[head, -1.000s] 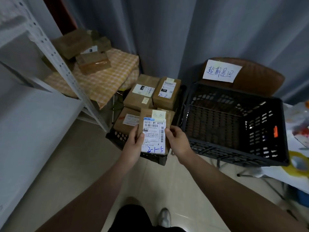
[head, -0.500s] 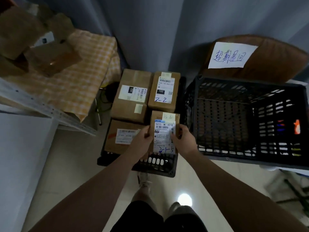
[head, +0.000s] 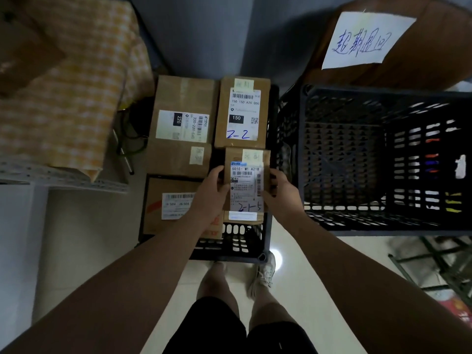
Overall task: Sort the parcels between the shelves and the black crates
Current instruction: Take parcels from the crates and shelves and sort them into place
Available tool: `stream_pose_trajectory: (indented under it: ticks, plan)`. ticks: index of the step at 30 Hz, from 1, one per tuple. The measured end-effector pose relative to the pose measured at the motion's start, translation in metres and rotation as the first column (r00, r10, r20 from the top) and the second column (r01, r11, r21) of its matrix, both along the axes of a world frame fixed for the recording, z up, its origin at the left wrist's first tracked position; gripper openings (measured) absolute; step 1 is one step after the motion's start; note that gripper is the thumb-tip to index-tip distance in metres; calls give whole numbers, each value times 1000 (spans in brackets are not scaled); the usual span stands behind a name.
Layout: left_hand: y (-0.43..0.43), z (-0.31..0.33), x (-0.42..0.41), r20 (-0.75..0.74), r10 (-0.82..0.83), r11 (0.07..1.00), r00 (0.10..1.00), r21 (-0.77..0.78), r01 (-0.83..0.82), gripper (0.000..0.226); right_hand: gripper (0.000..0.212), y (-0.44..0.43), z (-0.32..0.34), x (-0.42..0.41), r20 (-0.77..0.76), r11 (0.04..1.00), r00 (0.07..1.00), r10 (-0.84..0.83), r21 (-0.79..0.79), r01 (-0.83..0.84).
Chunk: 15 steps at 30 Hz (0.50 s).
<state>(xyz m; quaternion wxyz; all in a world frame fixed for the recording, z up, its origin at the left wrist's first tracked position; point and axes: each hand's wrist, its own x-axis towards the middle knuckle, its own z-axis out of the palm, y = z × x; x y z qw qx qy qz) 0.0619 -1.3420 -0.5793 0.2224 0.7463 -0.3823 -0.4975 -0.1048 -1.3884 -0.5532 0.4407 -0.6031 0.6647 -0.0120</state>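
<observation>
Holding one parcel (head: 246,185), two hands (head: 208,198) (head: 283,195) — two crates (head: 229,254) (head: 370,226)

parcel (head: 247,183), 12 o'clock: matt brown cardboard | label (head: 244,198): white paper, smooth | crate (head: 342,149), 3 o'clock: black perforated plastic, matt | cloth (head: 76,98), 10 o'clock: checked woven fabric | floor (head: 306,272), 6 o'clock: glossy tile

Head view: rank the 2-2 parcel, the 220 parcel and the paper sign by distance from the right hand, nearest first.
1. 2-2 parcel, just beyond the right hand holding the 2-1-5 parcel.
2. 220 parcel, farther to the left.
3. Paper sign, far back on the right.
</observation>
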Motion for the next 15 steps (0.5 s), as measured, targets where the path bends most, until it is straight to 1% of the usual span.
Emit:
stream_pose_trajectory:
  ticks: [4,7,11,13,15]
  plan:
    - [2,1,-3,77,-42,999,996,23,40,50,59,1,0,-2,-35,997,997,71,-11,-71]
    - [7,3,-2,175,-97,994,980,61,87,49,59,0,6,-2,-144,977,969,202,-33,-209]
    - [23,20,6,296,-120,992,948,72,103,47,49,-2,23,-9,-163,946,944,287,-104,-306]
    - [35,36,10,397,-131,991,908,65,115,47,47,0,35,-16,-180,915,919,351,-142,-377]
    - [51,55,13,525,-135,991,840,68,116,47,48,3,50,-26,-227,866,874,431,-168,-471]
